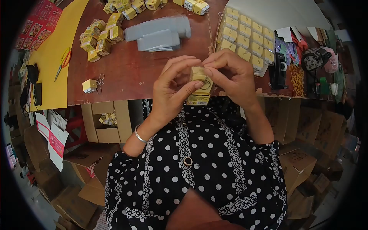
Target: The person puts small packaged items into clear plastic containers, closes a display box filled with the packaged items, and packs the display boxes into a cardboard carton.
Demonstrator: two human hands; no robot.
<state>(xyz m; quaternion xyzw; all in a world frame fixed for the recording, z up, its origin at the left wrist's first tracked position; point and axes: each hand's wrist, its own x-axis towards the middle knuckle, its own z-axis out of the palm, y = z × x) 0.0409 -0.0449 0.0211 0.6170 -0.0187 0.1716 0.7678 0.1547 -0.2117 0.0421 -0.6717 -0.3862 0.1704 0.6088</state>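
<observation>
Holding a small yellow printed cardboard box (198, 100) at the near edge of the reddish-brown wooden tabletop (134, 76), just in front of the polka-dot blouse (230, 157). Hiding much of the box's sides and upper edge behind fingers, with only the lower printed face and part of the pale top showing (a dark curved line up there, too small to name). Cannot tell whether resting on wood or held clear of it. Cut off at the upper border: part of the loose yellow boxes (103, 46).

Wrapping the left hand (174, 82) round from the side, silver bangle at the wrist, thumb laid across the front, fingers curled behind and partly lost from sight. Bringing the right hand (234, 74) in from the opposite side, wrist bent, fingers arched, thumb and forefinger pinched at the top corner. Left grip closed on the box; right grip closed at its top. Near the far side of the right hand, a clear tray (219, 33) of yellow boxes in rows; beyond the left, flattened clear plastic sleeves (159, 41).
</observation>
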